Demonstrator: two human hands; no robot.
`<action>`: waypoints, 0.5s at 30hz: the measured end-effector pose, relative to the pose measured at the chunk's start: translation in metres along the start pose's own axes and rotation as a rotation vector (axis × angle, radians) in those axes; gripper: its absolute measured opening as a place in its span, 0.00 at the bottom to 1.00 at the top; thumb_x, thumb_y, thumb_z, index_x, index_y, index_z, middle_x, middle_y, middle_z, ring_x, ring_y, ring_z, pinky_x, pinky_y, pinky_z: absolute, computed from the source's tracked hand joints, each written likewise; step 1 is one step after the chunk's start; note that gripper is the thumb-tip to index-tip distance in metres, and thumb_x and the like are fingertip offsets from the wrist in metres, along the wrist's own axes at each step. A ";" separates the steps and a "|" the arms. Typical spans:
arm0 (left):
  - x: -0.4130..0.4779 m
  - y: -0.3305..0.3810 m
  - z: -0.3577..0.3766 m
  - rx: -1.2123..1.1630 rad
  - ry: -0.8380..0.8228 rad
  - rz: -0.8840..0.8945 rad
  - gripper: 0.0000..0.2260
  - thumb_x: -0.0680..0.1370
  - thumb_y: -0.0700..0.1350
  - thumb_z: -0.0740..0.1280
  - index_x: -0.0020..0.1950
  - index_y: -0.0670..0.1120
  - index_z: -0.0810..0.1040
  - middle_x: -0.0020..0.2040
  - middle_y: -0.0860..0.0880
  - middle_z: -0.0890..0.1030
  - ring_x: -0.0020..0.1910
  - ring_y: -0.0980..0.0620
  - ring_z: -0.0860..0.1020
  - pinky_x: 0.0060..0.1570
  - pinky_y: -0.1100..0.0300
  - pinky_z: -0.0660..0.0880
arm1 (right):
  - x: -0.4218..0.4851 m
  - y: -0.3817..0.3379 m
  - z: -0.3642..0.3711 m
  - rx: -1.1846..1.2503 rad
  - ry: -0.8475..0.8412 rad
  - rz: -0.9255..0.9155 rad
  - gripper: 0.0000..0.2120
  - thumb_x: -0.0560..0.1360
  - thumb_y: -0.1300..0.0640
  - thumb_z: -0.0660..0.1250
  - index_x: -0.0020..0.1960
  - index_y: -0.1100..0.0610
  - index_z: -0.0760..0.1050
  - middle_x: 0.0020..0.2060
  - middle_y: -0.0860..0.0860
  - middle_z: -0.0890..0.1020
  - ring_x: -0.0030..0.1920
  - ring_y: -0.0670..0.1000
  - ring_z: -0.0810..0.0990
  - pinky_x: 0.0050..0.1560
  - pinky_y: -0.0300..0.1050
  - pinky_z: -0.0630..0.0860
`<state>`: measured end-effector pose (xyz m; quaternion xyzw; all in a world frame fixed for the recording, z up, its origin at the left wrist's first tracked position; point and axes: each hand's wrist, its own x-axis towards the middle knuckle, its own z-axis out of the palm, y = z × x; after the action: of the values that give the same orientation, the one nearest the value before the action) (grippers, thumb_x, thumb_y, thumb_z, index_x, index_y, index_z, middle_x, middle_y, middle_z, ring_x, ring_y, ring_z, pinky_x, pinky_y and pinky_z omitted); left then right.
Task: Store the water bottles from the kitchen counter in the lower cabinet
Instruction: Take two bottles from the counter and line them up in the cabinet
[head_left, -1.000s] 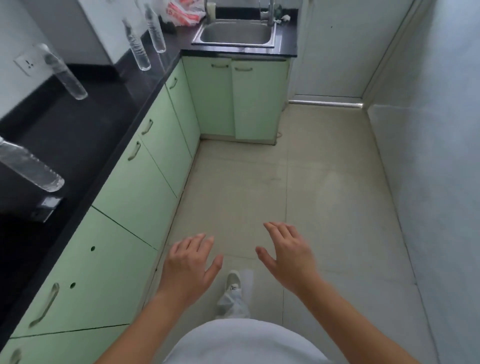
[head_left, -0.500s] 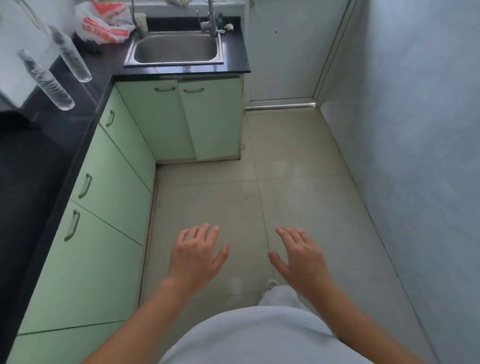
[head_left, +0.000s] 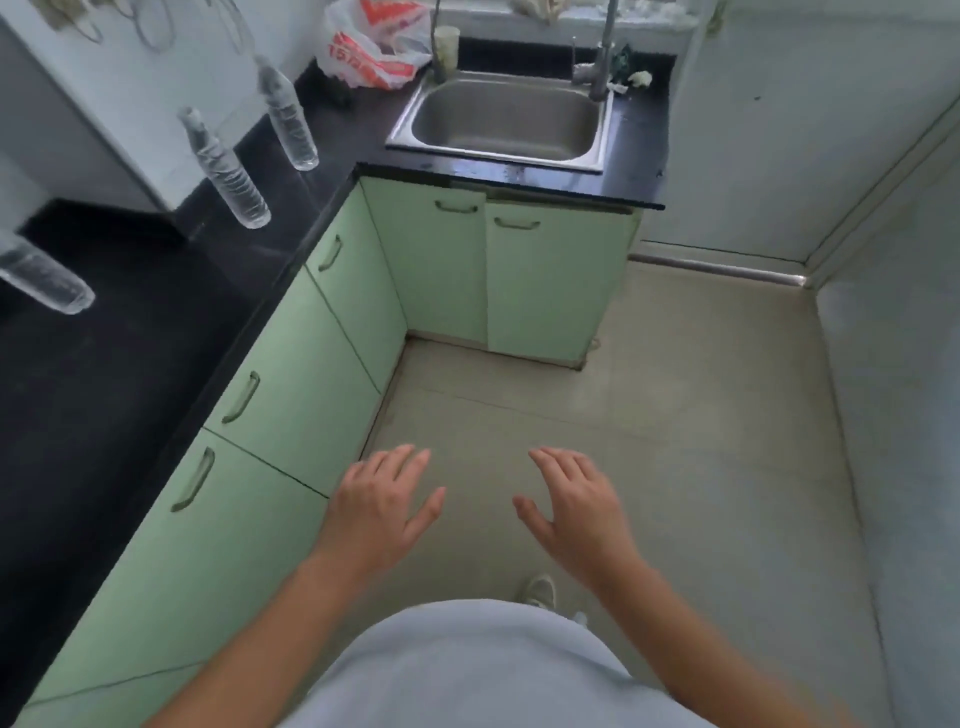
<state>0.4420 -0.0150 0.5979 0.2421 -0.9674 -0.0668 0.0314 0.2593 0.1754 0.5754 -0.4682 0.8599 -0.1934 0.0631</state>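
Three clear plastic water bottles stand on the black kitchen counter (head_left: 104, 395) at the left: one farthest back (head_left: 288, 122), one in the middle (head_left: 228, 174), and one near the left edge (head_left: 44, 278), partly cut off. Pale green lower cabinet doors (head_left: 306, 384) with metal handles run below the counter, all closed. My left hand (head_left: 382, 506) and my right hand (head_left: 571, 506) hover over the floor in front of me, fingers spread, holding nothing, well away from the bottles.
A steel sink (head_left: 501, 122) with a tap sits in the far counter, over two more green doors (head_left: 540, 280). A red-and-white plastic bag (head_left: 371, 44) lies beside it. Beige tiled floor (head_left: 675, 441) stretches ahead; a wall runs along the right.
The view has swung back left, bringing the counter and a third bottle into sight. Both hands stay open and low, barely changed relative to my body.
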 end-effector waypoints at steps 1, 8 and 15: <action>0.005 -0.011 -0.006 -0.004 -0.001 -0.058 0.30 0.83 0.63 0.50 0.66 0.44 0.80 0.62 0.45 0.82 0.58 0.44 0.81 0.53 0.50 0.78 | 0.026 -0.005 0.000 -0.007 -0.014 -0.062 0.28 0.76 0.41 0.62 0.66 0.60 0.77 0.59 0.53 0.82 0.60 0.56 0.78 0.61 0.48 0.76; 0.016 -0.086 -0.030 -0.041 0.066 -0.439 0.27 0.81 0.61 0.54 0.68 0.45 0.78 0.65 0.46 0.81 0.62 0.45 0.79 0.57 0.49 0.76 | 0.168 -0.067 0.014 0.048 -0.101 -0.321 0.29 0.77 0.40 0.62 0.70 0.58 0.73 0.64 0.52 0.79 0.65 0.56 0.75 0.63 0.50 0.75; 0.097 -0.154 -0.028 -0.074 0.064 -0.479 0.28 0.81 0.62 0.52 0.68 0.45 0.78 0.65 0.47 0.80 0.62 0.45 0.79 0.57 0.48 0.76 | 0.260 -0.090 0.036 0.027 -0.112 -0.325 0.28 0.77 0.40 0.61 0.70 0.57 0.73 0.64 0.50 0.79 0.65 0.54 0.74 0.62 0.49 0.75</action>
<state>0.4311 -0.1988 0.6058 0.4650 -0.8780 -0.1000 0.0540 0.1960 -0.0945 0.5963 -0.6104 0.7651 -0.1864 0.0851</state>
